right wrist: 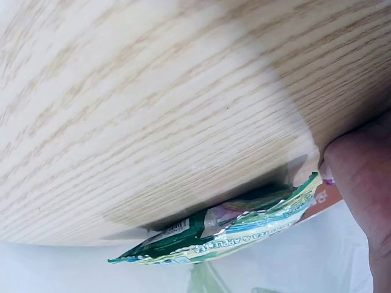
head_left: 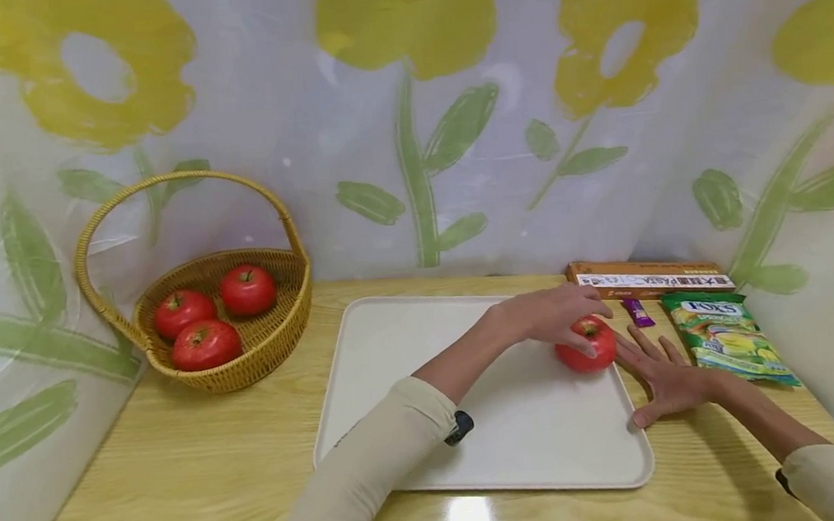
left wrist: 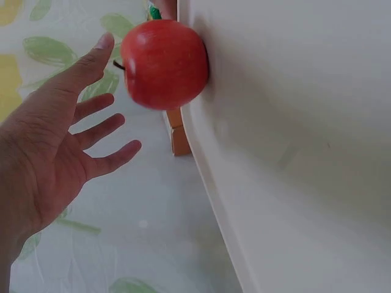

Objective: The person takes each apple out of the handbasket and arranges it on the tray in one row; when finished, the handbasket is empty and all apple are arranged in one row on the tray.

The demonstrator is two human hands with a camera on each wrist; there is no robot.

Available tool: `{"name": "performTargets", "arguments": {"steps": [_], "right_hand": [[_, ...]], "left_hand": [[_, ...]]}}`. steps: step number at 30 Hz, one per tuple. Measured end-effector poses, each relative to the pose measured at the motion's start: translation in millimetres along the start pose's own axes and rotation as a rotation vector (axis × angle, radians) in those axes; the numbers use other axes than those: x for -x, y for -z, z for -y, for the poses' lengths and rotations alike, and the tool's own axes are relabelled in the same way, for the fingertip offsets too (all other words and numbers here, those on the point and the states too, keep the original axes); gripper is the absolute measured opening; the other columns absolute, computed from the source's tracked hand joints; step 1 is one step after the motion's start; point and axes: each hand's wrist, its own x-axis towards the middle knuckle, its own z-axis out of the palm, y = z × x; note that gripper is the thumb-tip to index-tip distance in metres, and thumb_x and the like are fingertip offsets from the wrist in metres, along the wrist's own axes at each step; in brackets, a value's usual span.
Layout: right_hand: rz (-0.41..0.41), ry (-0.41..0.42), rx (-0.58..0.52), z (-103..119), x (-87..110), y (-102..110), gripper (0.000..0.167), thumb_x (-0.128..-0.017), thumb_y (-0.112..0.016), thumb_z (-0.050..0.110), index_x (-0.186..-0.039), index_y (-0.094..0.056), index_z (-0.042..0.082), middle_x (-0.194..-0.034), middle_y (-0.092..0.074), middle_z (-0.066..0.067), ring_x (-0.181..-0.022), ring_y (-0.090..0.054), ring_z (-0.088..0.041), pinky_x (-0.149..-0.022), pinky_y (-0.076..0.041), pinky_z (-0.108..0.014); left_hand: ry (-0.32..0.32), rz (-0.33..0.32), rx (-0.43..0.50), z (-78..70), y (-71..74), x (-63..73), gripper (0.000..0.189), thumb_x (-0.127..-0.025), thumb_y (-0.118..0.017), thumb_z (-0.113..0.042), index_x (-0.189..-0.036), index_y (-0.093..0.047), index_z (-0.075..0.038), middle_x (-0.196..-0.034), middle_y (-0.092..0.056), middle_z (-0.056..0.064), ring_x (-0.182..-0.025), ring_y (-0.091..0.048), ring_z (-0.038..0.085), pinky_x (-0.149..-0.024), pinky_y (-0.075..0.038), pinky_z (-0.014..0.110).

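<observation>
A red apple sits near the right edge of a white tray. My left hand reaches over the tray and hovers just above and left of the apple. In the left wrist view, its fingers are spread, with a gap to the apple. My right hand lies at the tray's right rim, fingers spread and fairly straight, its fingertips close to the apple. Whether they touch the fruit cannot be told. Only part of the right hand shows in the right wrist view.
A wicker basket with a tall handle stands at the back left, holding three red apples. Beyond my right hand lie a green candy bag, a small purple wrapped sweet and a long brown pasta box. A flowered curtain hangs behind.
</observation>
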Motion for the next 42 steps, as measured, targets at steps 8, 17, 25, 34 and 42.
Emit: {"name": "performTargets", "arguments": {"steps": [8, 17, 25, 34, 42], "right_hand": [[-0.014, -0.014, -0.019, -6.6, 6.3, -0.8, 0.126, -0.079, -0.076, 0.07, -0.169, 0.0, 0.028, -0.171, 0.003, -0.032, -0.154, 0.025, -0.057, -0.11, 0.018, -0.086], [-0.04, -0.014, -0.038, -10.1, 10.5, -11.6, 0.125, -0.08, -0.075, 0.069, -0.169, 0.002, 0.029, -0.17, 0.003, -0.034, -0.155, 0.025, -0.055, -0.112, 0.018, -0.085], [-0.048, -0.002, -0.025, -11.7, 10.1, -12.4, 0.121, -0.082, -0.072, 0.071, -0.168, 0.005, 0.038, -0.171, 0.006, -0.032, -0.157, 0.031, -0.045, -0.113, 0.019, -0.084], [-0.067, 0.027, -0.002, -8.5, 10.3, -8.0, 0.113, -0.086, -0.066, 0.076, -0.166, 0.007, 0.044, -0.171, 0.007, -0.032, -0.158, 0.036, -0.031, -0.113, 0.017, -0.084], [-0.086, 0.053, 0.032, -4.3, 4.4, -7.2, 0.111, -0.087, -0.063, 0.077, -0.167, 0.006, 0.043, -0.172, 0.005, -0.031, -0.159, 0.035, -0.03, -0.113, 0.013, -0.086]], "left_hand": [[0.016, -0.047, -0.046, 4.3, 11.0, 21.2, 0.057, -0.102, -0.066, -0.045, -0.151, -0.055, -0.018, -0.154, -0.053, 0.001, -0.144, -0.048, 0.019, -0.121, -0.042, 0.029], [0.09, -0.083, -0.057, 25.0, 24.9, 70.3, 0.056, -0.104, -0.064, -0.041, -0.153, -0.052, -0.02, -0.158, -0.049, 0.005, -0.148, -0.045, 0.024, -0.119, -0.046, 0.041], [0.159, -0.132, -0.057, 49.3, 39.7, 113.8, 0.053, -0.104, -0.065, -0.038, -0.151, -0.055, -0.018, -0.158, -0.05, 0.007, -0.149, -0.044, 0.027, -0.123, -0.042, 0.041], [0.238, -0.167, -0.063, 62.2, 63.0, 161.1, 0.054, -0.104, -0.065, -0.038, -0.153, -0.053, -0.016, -0.162, -0.046, 0.011, -0.151, -0.045, 0.03, -0.12, -0.045, 0.048], [0.273, -0.199, -0.067, 83.0, 69.9, 202.0, 0.05, -0.103, -0.067, -0.031, -0.148, -0.058, -0.01, -0.155, -0.052, 0.017, -0.147, -0.048, 0.037, -0.12, -0.044, 0.052]]}}
